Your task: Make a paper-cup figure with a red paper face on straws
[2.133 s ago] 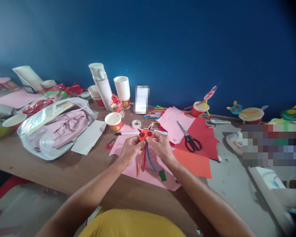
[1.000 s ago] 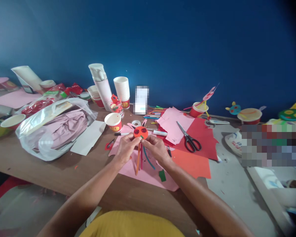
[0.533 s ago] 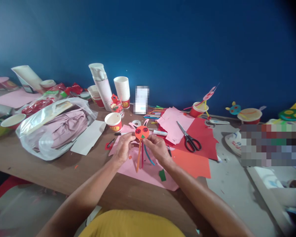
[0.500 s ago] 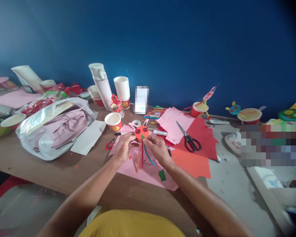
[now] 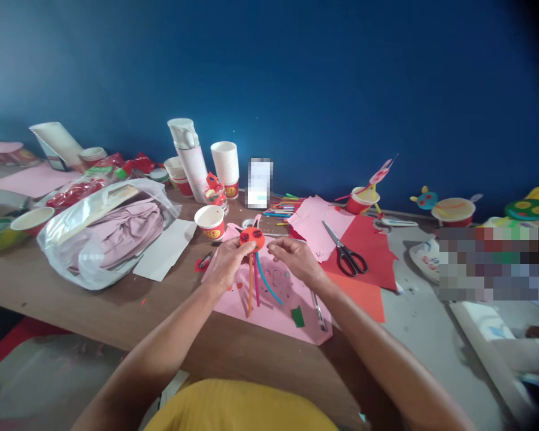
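Observation:
My left hand (image 5: 230, 261) pinches a round orange paper face (image 5: 252, 237) between thumb and fingers. Two dark-marked red eyes and upright pink ears show on the face; the left thumb covers its lower part. From underneath hang three thin strands: an orange one (image 5: 250, 287), a dark pink one and a curved blue one (image 5: 268, 284). Just right of the face, and apart from it, my right hand (image 5: 296, 258) has its fingers curled together; whether anything small is between them is hidden. Below both hands lies pink paper (image 5: 273, 317) with a green scrap (image 5: 297, 317) and a pen (image 5: 318, 311).
Black-handled scissors (image 5: 351, 260) lie on red paper (image 5: 377, 251) to the right. A paper cup (image 5: 209, 222), stacked cups (image 5: 224, 164) and a flask (image 5: 191, 167) stand behind. On the left is a clear plastic bag (image 5: 83, 275). A cup figure (image 5: 362, 201) stands back right.
My right hand has come off the orange face and moved right. My left hand keeps hold of the face, which has shifted slightly left; its thumb now covers where the green nose showed.

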